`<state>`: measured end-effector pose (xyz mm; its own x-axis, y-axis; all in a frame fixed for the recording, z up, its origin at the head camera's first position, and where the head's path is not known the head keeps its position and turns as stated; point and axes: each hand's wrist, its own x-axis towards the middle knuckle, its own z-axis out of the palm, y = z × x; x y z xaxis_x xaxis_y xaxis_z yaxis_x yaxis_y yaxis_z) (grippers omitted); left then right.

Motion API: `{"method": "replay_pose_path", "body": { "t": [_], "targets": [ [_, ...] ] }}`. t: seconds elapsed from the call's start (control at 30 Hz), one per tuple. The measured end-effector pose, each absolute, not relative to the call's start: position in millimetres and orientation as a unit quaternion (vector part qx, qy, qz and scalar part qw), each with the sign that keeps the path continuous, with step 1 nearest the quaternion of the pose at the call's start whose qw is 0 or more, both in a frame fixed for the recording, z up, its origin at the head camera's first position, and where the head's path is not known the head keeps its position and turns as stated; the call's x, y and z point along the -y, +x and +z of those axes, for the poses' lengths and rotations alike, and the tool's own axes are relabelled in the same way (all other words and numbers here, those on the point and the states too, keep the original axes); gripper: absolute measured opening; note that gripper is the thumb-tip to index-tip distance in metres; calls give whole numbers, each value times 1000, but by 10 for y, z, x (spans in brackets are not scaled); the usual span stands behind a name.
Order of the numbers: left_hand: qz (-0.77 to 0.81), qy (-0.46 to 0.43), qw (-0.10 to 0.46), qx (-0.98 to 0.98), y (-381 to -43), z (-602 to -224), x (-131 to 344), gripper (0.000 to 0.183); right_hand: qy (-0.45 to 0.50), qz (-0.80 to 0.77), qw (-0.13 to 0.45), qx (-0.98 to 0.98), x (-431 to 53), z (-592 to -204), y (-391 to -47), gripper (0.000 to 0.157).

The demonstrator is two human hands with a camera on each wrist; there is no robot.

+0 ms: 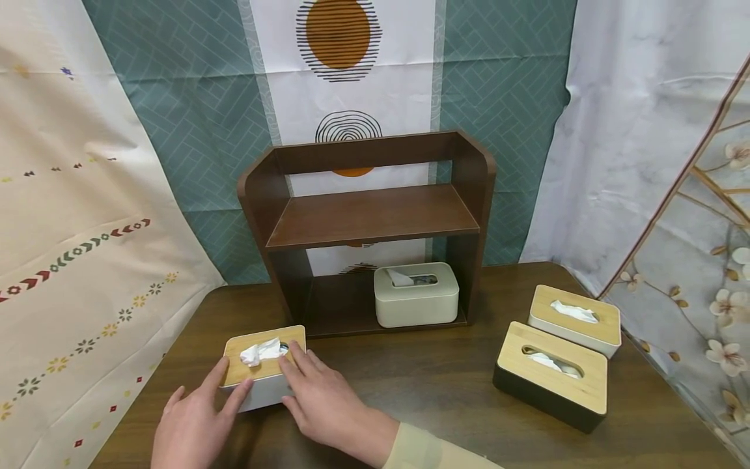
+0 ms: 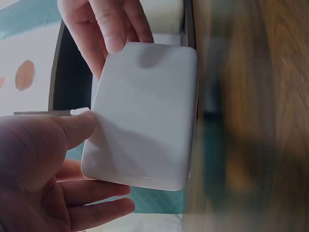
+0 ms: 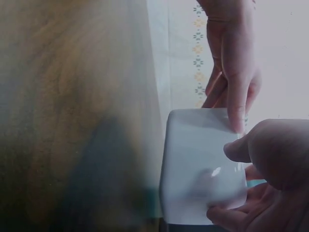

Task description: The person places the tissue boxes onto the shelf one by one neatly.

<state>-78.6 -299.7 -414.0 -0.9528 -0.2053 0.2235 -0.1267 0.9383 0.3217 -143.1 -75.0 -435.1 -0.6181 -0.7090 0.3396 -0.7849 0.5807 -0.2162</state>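
Note:
A tissue box (image 1: 262, 393) with a white body and a light wooden lid sits at the front left of the table, a white tissue poking from its oval slot. My left hand (image 1: 196, 417) grips its left end, thumb at the front top edge. On the right end lies my right hand (image 1: 328, 400), its fingers over the lid edge and its thumb low by the front. The box's white front face (image 2: 145, 111) fills the middle of the left wrist view. The right wrist view shows the thumb and fingers of the right hand (image 3: 275, 159) about one end.
Behind stands a dark brown two-tier shelf (image 1: 375, 215), with a cream tissue box (image 1: 416, 306) at the right of its lower tier. Two more wooden-lidded tissue boxes lie at the right: a white one (image 1: 577, 334) and a black one (image 1: 545, 404). Curtains hang around the table (image 1: 422, 404).

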Motion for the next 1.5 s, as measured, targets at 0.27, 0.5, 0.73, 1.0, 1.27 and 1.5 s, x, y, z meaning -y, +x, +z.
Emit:
{"method": "replay_pose_path", "body": {
  "t": [0.27,0.5,0.73,1.0,1.27,1.5],
  "targets": [
    [-161,95,140,972,-791,-4097,2848,75,420,194,113,879,614,-4275,-1416,60],
    [-170,90,131,973,-863,-4072,2723,75,407,212,102,882,503,-4245,-1438,61],
    [-169,77,150,971,-939,-4054,2565,72,390,222,112,887,372,-4221,-1477,63],
    [-180,72,154,969,-1056,-4042,2388,70,369,232,110,893,231,-4194,-1555,63],
    [-185,52,192,963,-1181,-4079,2241,66,352,250,103,896,94,-4180,-1630,62],
    [-196,40,228,953,-1349,-4091,2131,64,342,264,122,894,-5,-4188,-1727,62]
  ]
}}
